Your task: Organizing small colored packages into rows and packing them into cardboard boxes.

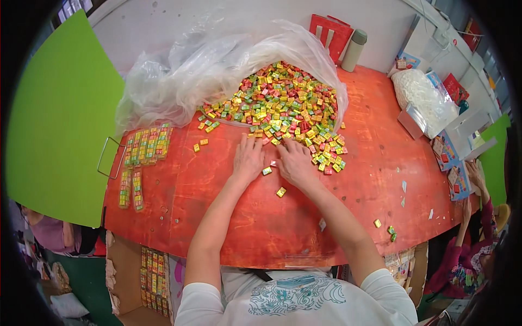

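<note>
Small wrapped candies in yellow, red and green form a large pile [288, 103] spilling from a clear plastic bag [185, 70] at the back. Side by side at the pile's near edge are my left hand [249, 159] and my right hand [295, 163]. The left has its fingers extended and a little apart, tips against the candies. Bent slightly and spread, the right hand's fingers also touch the edge of the pile. Between my wrists lie a couple of loose candies [267, 170]. Another yellow candy [281, 192] rests nearer to me.
Filled strips of candies [147, 145] stand at the left by a metal wire handle [109, 158] and a green panel [60, 119]. A thermos [354, 50] is at the back. Open boxes [457, 163] and a co-worker's hands [474, 176] are at right. Below left sits a cardboard box [128, 282].
</note>
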`<state>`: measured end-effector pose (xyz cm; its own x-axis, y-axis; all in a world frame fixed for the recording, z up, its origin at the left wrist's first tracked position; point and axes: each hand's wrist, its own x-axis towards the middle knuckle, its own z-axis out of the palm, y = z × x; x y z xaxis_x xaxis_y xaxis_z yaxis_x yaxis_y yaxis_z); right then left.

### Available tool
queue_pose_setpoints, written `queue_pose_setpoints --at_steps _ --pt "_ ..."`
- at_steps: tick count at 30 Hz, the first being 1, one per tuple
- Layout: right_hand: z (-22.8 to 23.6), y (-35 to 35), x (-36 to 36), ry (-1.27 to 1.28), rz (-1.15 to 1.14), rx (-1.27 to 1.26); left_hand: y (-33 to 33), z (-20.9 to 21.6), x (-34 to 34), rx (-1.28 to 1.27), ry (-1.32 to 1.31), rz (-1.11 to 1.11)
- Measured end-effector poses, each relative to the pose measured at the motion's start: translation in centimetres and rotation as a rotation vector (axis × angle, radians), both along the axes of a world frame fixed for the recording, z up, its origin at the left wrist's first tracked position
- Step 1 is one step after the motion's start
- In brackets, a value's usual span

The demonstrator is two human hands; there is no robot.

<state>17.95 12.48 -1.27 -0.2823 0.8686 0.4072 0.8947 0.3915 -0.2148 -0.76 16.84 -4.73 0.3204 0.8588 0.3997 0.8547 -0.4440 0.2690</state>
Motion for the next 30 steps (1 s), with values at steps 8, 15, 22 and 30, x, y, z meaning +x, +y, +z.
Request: queue_pose_setpoints --at_steps 8,15,22,30 --pt "-0.8 -5.6 -0.1 -0.031 0.372 0.011 -11.0 1.7 -1.9 -0.081 -0.041 -0.202" --pt "0.6 -7.6 1.6 0.119 0.385 -0.12 -11.7 3.5 -4.7 -0.06 -0.182 -0.229" --pt "0.1 -7.4 -1.9 0.039 0.32 -0.011 -8.5 2.6 -4.8 -0.091 0.096 -0.193" --pt "1.0 -9.9 -2.8 0.016 0.276 0.069 -14.0 2.7 -6.7 -0.191 0.162 0.106"
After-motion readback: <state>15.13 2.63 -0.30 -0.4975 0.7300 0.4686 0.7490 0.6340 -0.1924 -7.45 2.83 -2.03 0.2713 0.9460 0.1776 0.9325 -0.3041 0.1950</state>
